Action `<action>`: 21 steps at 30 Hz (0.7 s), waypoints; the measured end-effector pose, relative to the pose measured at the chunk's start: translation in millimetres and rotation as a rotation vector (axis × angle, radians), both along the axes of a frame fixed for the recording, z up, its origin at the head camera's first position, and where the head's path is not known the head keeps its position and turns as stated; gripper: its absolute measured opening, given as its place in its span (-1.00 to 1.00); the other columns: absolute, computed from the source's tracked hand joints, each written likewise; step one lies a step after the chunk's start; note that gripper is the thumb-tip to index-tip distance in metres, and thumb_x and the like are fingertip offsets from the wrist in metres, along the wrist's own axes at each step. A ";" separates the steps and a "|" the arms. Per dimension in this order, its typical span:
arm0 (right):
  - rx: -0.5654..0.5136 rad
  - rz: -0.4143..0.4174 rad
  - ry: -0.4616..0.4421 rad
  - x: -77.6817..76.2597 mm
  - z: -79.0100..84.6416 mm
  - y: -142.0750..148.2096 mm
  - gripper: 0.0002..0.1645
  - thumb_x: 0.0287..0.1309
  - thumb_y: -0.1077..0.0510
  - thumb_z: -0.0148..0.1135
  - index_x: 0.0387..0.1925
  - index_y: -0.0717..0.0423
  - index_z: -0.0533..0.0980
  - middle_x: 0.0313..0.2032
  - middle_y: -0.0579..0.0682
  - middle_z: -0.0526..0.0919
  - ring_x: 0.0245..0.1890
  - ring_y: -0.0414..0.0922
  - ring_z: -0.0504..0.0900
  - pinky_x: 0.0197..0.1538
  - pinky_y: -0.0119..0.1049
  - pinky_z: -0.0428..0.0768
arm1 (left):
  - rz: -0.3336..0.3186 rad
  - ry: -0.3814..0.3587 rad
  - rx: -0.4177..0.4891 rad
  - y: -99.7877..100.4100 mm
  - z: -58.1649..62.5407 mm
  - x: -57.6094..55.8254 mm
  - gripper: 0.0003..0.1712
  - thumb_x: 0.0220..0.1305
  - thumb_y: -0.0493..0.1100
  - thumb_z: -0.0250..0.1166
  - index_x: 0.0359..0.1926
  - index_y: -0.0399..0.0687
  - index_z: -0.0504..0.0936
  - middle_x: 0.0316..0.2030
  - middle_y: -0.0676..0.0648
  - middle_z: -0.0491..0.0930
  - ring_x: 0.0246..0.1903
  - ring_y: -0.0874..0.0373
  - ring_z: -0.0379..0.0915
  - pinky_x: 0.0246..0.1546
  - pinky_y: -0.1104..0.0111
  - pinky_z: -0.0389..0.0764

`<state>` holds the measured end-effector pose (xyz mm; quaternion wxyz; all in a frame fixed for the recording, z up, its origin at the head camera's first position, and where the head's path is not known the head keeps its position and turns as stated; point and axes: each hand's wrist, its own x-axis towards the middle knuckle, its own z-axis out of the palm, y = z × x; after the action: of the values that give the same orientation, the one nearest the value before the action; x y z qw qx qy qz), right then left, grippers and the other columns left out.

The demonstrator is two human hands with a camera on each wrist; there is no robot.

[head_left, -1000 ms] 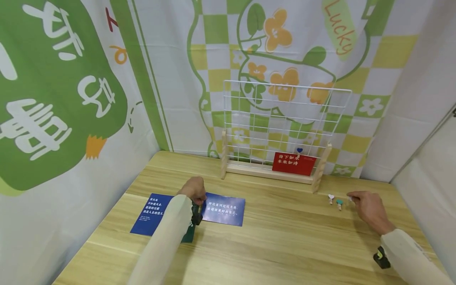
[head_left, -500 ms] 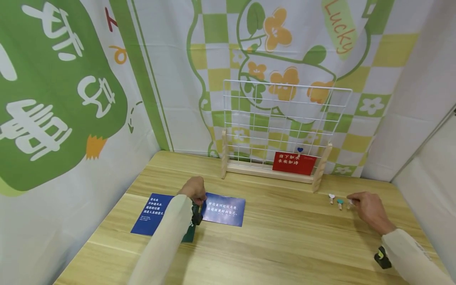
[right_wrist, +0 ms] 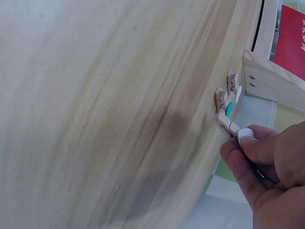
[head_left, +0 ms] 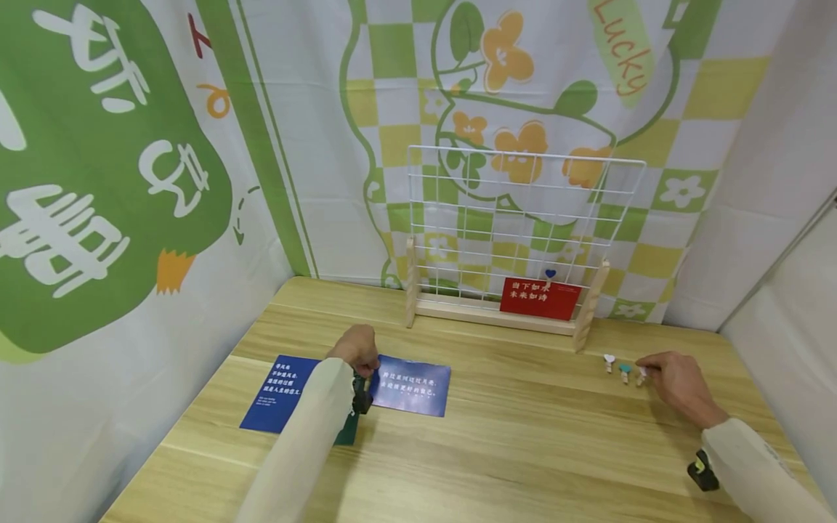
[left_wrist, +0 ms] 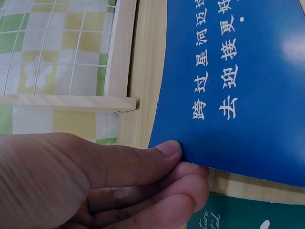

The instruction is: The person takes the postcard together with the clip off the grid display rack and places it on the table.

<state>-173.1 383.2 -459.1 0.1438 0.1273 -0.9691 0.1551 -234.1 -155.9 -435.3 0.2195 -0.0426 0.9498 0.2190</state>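
Note:
My left hand (head_left: pixel 356 349) pinches the left edge of a blue card (left_wrist: pixel 228 138) with white lettering. In the left wrist view the thumb (left_wrist: pixel 167 149) lies on the card's face, fingers curled beneath. My right hand (head_left: pixel 680 386) holds a small wooden clothespin (right_wrist: pixel 228 125) by its white top, between thumb and fingers. The clothespin's wooden end points away from the hand. Close beside it on the table lie a teal-heart clothespin (head_left: pixel 625 373) and a white-heart clothespin (head_left: pixel 609 363).
A white wire grid rack (head_left: pixel 516 234) on wooden feet stands at the back. A red card (head_left: pixel 539 299) hangs low on it from a blue-heart clothespin (head_left: pixel 550 275). Under the left forearm lie another blue card (head_left: pixel 275 392) and a green card (head_left: pixel 346 432). A printed curtain (head_left: pixel 392 87) rises behind.
The clothespin in my right hand has turned, so its wooden end now shows below the fingertips, close to the teal one. My left hand stays at the blue card's edge.

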 end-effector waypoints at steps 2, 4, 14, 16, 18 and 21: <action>0.001 0.005 -0.004 -0.7 0.7 0.1 -0.75 -0.05 0.45 0.09 -0.34 0.30 0.64 -0.35 0.27 0.69 -0.36 0.21 0.64 -0.32 0.08 0.55 | 0.001 -0.001 0.006 -0.6 -0.8 0.4 -0.93 0.01 -0.38 0.33 -0.51 -0.31 0.58 -0.63 -0.18 0.64 -0.70 0.15 0.55 -0.60 0.38 0.59; 0.005 0.006 -0.018 -1.4 0.7 0.3 -0.76 -0.06 0.45 0.10 -0.34 0.29 0.64 -0.34 0.26 0.68 -0.35 0.21 0.63 -0.31 0.08 0.55 | 0.000 -0.003 0.009 -1.2 -1.7 0.8 -0.93 0.01 -0.38 0.33 -0.52 -0.30 0.58 -0.64 -0.17 0.63 -0.71 0.16 0.54 -0.60 0.39 0.59; 0.023 0.029 -0.031 -4.7 -2.4 1.8 -0.79 -0.09 0.45 0.17 -0.37 0.27 0.65 -0.36 0.24 0.69 -0.36 0.18 0.64 -0.29 0.06 0.55 | 0.017 -0.021 0.035 -0.4 -2.8 1.4 -0.96 0.03 -0.41 0.30 -0.50 -0.32 0.60 -0.61 -0.18 0.62 -0.71 0.15 0.52 -0.64 0.41 0.56; 0.023 0.033 -0.037 -6.1 -1.8 2.1 -0.79 -0.09 0.45 0.17 -0.38 0.27 0.65 -0.35 0.25 0.69 -0.36 0.19 0.64 -0.28 0.07 0.55 | 0.016 -0.021 0.029 0.0 -2.4 1.6 -0.96 0.03 -0.41 0.31 -0.49 -0.33 0.59 -0.60 -0.18 0.62 -0.71 0.16 0.53 -0.65 0.42 0.56; 0.027 0.035 -0.047 -7.5 -1.2 2.6 -0.81 -0.09 0.44 0.19 -0.38 0.27 0.65 -0.35 0.25 0.69 -0.36 0.19 0.64 -0.28 0.06 0.55 | 0.017 -0.023 0.019 0.3 -2.1 1.7 -0.96 0.03 -0.40 0.31 -0.48 -0.32 0.59 -0.60 -0.18 0.62 -0.70 0.16 0.52 -0.65 0.43 0.55; 0.031 0.035 -0.067 -9.1 0.1 2.5 -0.81 -0.08 0.43 0.19 -0.38 0.28 0.65 -0.35 0.26 0.69 -0.36 0.18 0.64 -0.29 0.06 0.55 | 0.025 -0.029 0.009 0.5 -2.0 1.6 -0.95 0.04 -0.39 0.31 -0.47 -0.32 0.58 -0.60 -0.17 0.62 -0.70 0.17 0.52 -0.66 0.44 0.54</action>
<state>-182.2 385.8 -459.0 0.1067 0.1413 -0.9732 0.1466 -232.4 -155.5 -437.3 0.2308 -0.0569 0.9448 0.2255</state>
